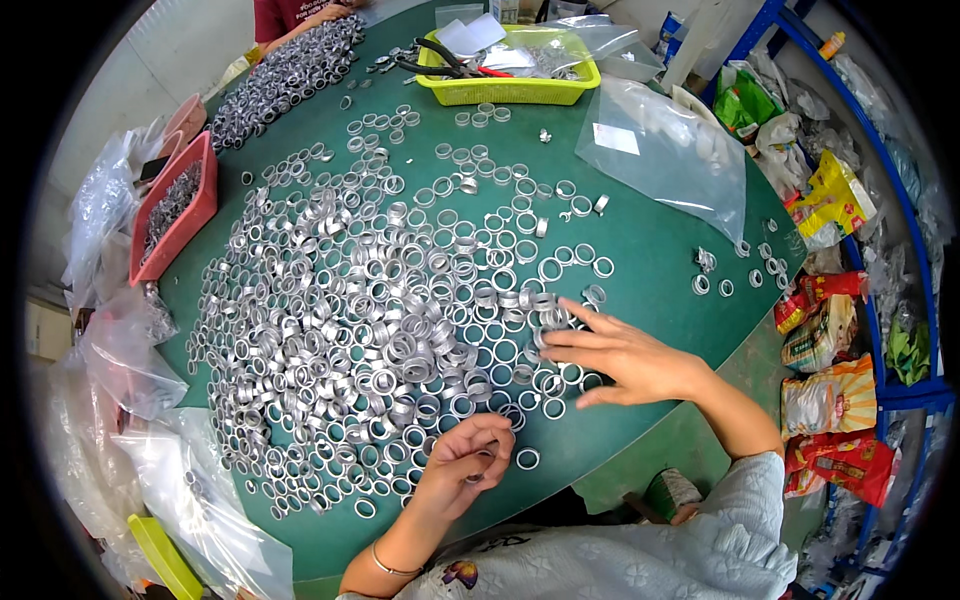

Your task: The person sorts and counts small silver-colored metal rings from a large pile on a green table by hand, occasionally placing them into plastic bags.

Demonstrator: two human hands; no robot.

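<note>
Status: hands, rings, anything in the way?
Left hand: curled beside metal rings, contents unclear. Right hand: spread open, fingertips at rings. Rings: heaped and scattered. Clear plastic bag: beyond right hand, apart.

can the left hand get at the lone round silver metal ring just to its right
Probably yes: the ring lies uncovered beside the left hand, with bare green tabletop between, though that curled hand may already hold something.

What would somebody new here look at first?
Probably the big heap of shiny silver rings, spread over the left and middle of the green table. Next might come the right hand, fingers spread at the heap's right side, and the left hand, curled at its near edge. The bright yellow-green basket stands out too, at the table's far side.
</note>
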